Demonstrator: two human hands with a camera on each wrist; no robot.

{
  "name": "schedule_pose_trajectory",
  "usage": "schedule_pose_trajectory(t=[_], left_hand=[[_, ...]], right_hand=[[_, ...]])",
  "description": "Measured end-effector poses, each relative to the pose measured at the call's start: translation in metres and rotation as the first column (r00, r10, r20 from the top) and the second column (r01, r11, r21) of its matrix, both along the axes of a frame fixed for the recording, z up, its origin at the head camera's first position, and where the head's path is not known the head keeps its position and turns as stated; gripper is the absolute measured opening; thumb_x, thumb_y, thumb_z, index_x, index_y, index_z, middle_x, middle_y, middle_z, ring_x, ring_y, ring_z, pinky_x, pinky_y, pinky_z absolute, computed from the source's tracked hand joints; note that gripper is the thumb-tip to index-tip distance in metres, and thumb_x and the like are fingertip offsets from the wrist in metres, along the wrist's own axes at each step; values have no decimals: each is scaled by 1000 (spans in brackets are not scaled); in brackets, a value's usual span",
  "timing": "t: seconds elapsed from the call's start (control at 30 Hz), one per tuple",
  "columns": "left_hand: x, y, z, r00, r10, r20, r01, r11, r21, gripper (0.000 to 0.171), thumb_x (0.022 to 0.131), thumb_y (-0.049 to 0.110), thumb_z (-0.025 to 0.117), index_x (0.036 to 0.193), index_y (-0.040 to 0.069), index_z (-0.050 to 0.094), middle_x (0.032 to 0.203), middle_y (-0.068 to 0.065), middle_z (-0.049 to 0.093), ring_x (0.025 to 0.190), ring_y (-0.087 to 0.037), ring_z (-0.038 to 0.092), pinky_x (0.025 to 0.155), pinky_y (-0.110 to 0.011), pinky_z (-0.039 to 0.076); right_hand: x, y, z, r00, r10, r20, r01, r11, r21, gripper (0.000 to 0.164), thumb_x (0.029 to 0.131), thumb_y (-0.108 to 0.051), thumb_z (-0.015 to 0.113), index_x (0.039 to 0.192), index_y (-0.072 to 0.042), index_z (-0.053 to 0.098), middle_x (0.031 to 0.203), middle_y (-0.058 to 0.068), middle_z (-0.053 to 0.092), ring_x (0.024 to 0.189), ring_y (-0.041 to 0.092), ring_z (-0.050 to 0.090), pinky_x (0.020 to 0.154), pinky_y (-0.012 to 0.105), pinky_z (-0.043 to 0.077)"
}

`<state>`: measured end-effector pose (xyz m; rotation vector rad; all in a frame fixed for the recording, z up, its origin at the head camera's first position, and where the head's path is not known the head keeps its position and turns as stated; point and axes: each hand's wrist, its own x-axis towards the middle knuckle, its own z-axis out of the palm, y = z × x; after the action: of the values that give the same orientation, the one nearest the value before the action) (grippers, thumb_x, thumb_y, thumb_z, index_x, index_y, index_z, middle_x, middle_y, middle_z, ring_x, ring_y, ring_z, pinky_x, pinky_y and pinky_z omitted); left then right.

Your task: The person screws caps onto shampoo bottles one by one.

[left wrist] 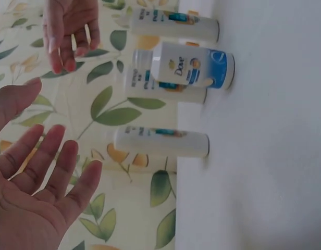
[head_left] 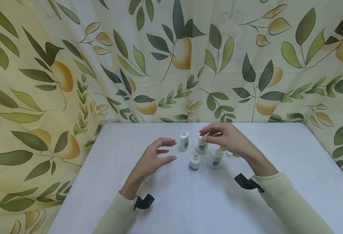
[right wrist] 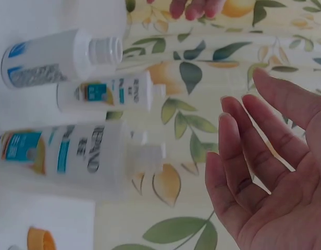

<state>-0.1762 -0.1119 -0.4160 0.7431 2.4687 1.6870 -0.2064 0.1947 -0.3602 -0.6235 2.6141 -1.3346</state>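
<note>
Closest to me, two pale sleeves (head_left: 294, 200) reach over the white counter (head_left: 183, 208), a black device (head_left: 247, 182) at each cuff. A small clear piece (head_left: 147, 179) peeks out beside the left wrist, mostly hidden. The person's left hand (head_left: 156, 156) is released, fingers loosely bent and thumb apart, holding nothing. Just beyond stands the short Dove bottle (head_left: 194, 162), blue at its base, its neck uncapped; near it, to the right, is a white bottle (head_left: 216, 159) with a teal label. The right hand (head_left: 225, 138) hangs above the group, also released, its fingers gently curved around nothing. Below its fingertips stands a second labelled bottle (head_left: 202, 147), and a third labelled bottle (head_left: 184, 141) is upright farther left. An orange cap (head_left: 236, 155) and a whitish cap (head_left: 229, 154) lie under the right wrist. Behind everything hangs a curtain (head_left: 171, 91) of leaves and yellow fruit.
</note>
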Motion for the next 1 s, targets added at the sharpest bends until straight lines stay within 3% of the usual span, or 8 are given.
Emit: schedule_pose_trajectory(t=[0.2,0.47,0.73,1.0], left_hand=[[-2,15,-5,1000,-25,4,25,1000,-4,52,87,13,82,133,16,59,134,1,62,125,-15,56,104,-37,53],[-4,29,-12,998,-65,13,64,998,18,53,86,10,82,133,8,58,133,-8,62,125,-23,58,102,-38,54],[-5,41,-22,996,-72,47,71,997,30,54,86,10,82,134,10,58,132,-1,63,123,-17,59,102,-38,54],[-5,51,-31,994,-86,69,82,995,59,54,87,4,79,135,3,55,136,-15,60,128,-35,55,105,-48,51]], right_hand=[[-2,17,-5,999,-51,14,50,998,42,32,94,-32,74,120,-14,73,119,3,70,104,22,65,86,33,57],[-4,42,-16,997,-80,20,79,995,64,36,95,-32,74,124,-12,70,120,5,71,105,23,66,83,26,57],[-6,58,-29,990,-134,32,131,988,80,35,94,-37,74,121,-15,71,113,3,74,105,25,64,76,27,56],[-8,75,-40,995,-96,20,94,992,85,37,94,-35,74,125,-14,69,120,6,72,107,23,66,84,23,56]])
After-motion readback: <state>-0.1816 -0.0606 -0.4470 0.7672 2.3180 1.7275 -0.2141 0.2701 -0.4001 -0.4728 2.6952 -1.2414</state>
